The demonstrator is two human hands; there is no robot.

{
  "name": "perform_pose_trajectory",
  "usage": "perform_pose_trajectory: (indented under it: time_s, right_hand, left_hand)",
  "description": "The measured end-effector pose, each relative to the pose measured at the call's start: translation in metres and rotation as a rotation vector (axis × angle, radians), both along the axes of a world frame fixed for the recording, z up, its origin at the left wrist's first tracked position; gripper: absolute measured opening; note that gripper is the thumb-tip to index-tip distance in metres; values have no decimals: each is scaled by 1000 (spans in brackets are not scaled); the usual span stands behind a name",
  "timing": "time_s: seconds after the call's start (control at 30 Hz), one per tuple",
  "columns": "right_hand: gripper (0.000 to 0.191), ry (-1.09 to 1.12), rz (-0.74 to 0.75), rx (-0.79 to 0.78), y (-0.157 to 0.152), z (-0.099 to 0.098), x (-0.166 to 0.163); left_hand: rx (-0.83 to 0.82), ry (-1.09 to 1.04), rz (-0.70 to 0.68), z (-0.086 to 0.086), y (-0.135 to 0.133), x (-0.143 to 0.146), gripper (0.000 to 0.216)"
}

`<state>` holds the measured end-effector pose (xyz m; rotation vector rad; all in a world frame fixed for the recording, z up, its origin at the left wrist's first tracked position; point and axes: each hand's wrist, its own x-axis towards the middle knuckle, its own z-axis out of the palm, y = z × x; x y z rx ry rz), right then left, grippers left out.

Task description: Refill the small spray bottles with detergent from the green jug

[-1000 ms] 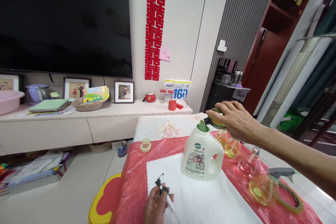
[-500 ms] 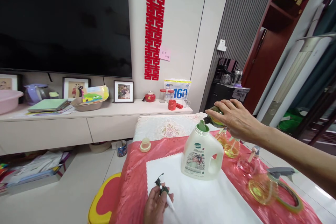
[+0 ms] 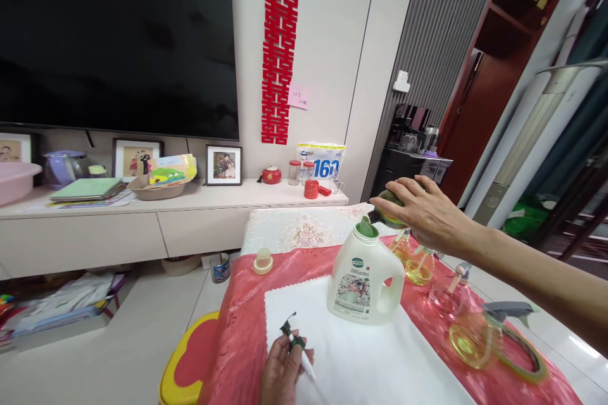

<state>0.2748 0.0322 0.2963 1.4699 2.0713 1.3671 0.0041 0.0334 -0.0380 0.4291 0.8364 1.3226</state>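
The right hand (image 3: 427, 214) grips a tilted green bottle (image 3: 390, 207), its neck at the mouth of a white jug (image 3: 365, 281) standing inward from the worktop's (image 3: 240, 323) right edge; nearer the left edge, the left hand (image 3: 279, 370) clasps a pump top (image 3: 308, 366).

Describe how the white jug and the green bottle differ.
The white jug stands upright; the green bottle is tipped over in the right grip. The jug looks larger than the bottle. The jug's neck is white with a green spout, the bottle's black. Neither has a cap on.
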Motion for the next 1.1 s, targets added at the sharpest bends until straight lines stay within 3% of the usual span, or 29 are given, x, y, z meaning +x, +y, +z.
perform_pose_trajectory:
  time_s: [1.1]
  right_hand:
    - [64, -131, 32, 46, 5, 3, -8]
  left_hand:
    - [-10, 7, 11, -1, 1, 1, 64]
